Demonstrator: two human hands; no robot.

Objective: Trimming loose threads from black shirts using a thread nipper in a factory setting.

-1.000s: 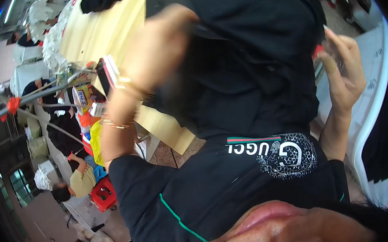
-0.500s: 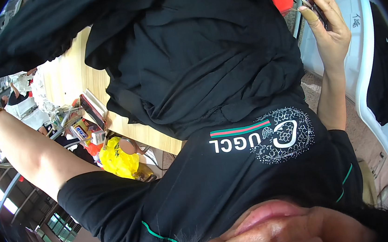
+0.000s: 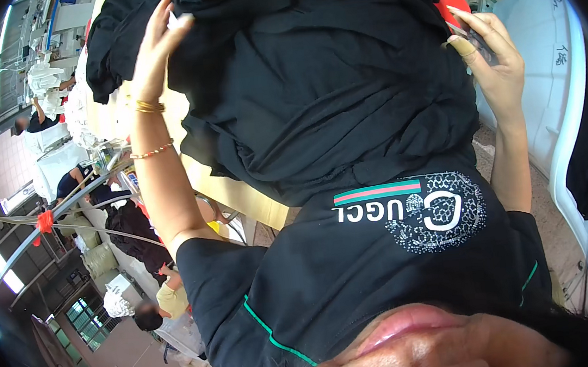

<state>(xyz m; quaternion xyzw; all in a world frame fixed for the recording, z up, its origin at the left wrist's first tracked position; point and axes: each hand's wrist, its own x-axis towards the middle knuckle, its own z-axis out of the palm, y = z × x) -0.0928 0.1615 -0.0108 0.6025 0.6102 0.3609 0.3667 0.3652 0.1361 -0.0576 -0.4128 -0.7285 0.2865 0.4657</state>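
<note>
so the black garment [image 3: 327, 81] is bunched on the tabletop [image 3: 234, 189], lying between both arms; left hand [image 3: 157, 44] has its fingers closed on the upper left edge, right hand [image 3: 491, 58] pinches something small beside the right edge, can't tell what

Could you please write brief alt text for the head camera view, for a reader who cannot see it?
A person's left hand grips the top of a bundle of black fabric piled over a pale wooden table, while the right hand pinches a small thin object, too small to identify. Two bracelets circle the left forearm; other workers sit in the background at left.
</note>
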